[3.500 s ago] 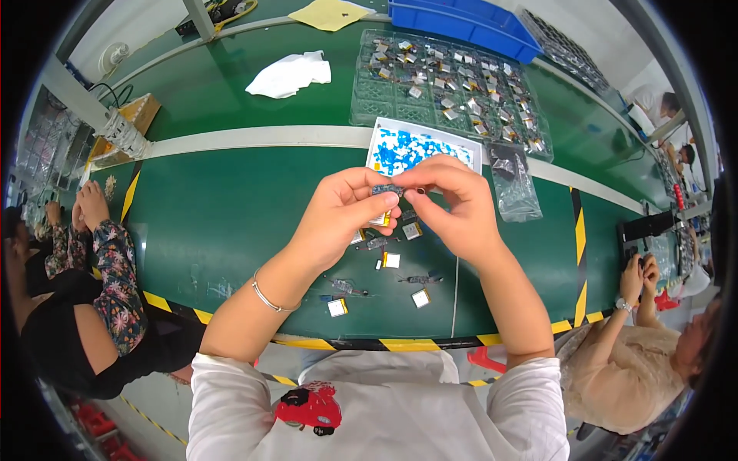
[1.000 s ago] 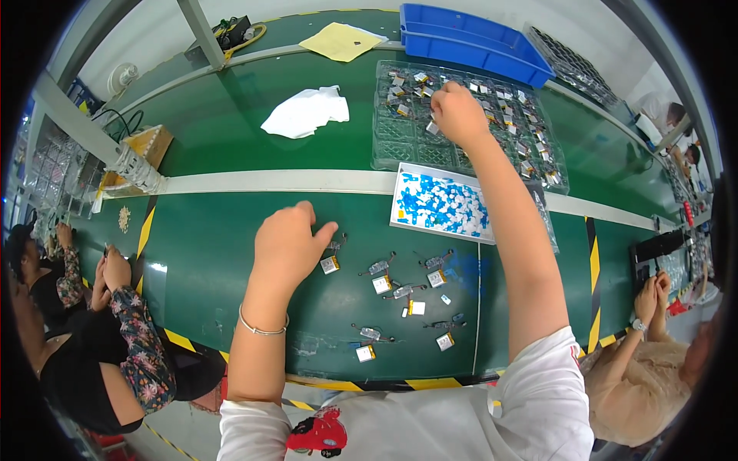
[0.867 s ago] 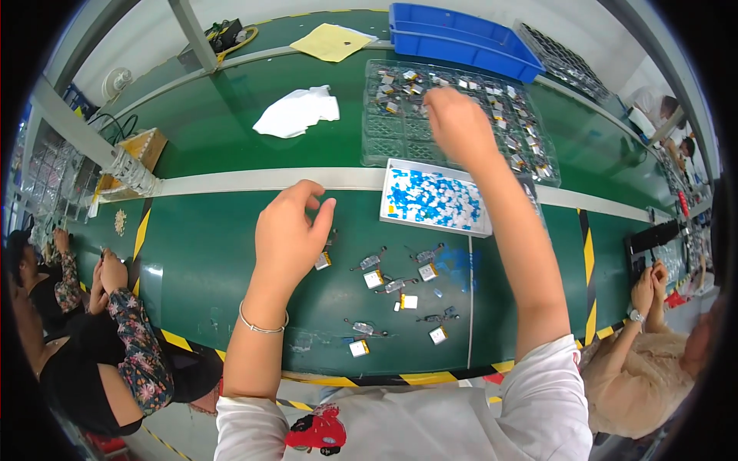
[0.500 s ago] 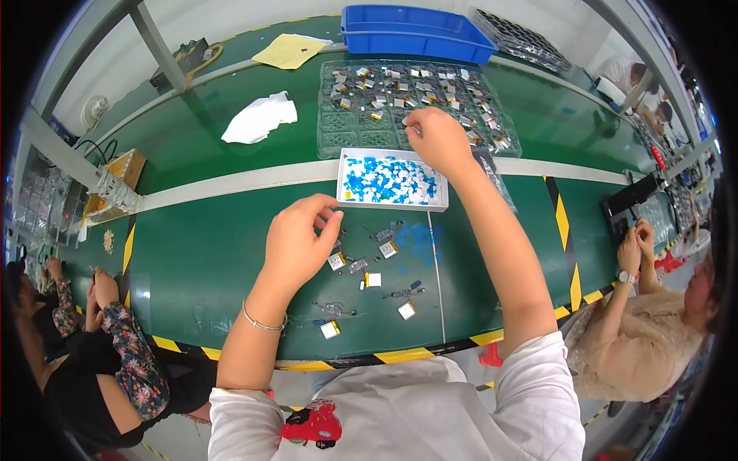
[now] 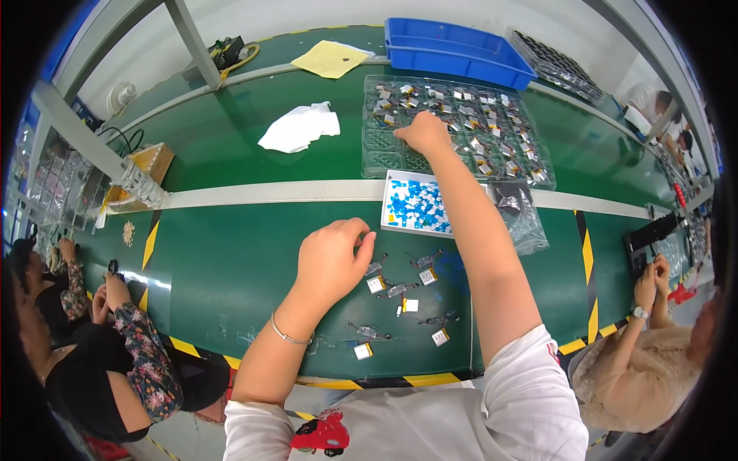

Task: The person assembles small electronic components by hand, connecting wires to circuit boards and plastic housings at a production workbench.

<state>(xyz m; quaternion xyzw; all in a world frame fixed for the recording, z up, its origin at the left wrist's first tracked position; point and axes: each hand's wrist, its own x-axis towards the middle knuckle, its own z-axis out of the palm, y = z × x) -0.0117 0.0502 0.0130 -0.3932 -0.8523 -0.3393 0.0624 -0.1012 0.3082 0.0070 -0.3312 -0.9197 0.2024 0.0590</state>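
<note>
My right hand reaches over the left part of a clear plastic tray, its fingertips pinched together low over the compartments. Whatever lies in the pinch is hidden. Small silver battery cells with wired circuit boards fill many of the compartments. My left hand hovers above the green bench, loosely curled, thumb apart from the fingers, nothing visible in it. Beside it lie several wired battery assemblies. A white box of small blue and white pieces stands between my hands, partly covered by my right forearm.
Behind the tray is a blue bin. A white cloth and a yellow sheet lie to its left. A clear bag rests right of my forearm. People sit at both sides; a black device stands at right.
The whole view has shifted, so the bench appears lower and farther right. Across the tray my right hand has moved left and farther away. My left hand stays near the loose assemblies.
</note>
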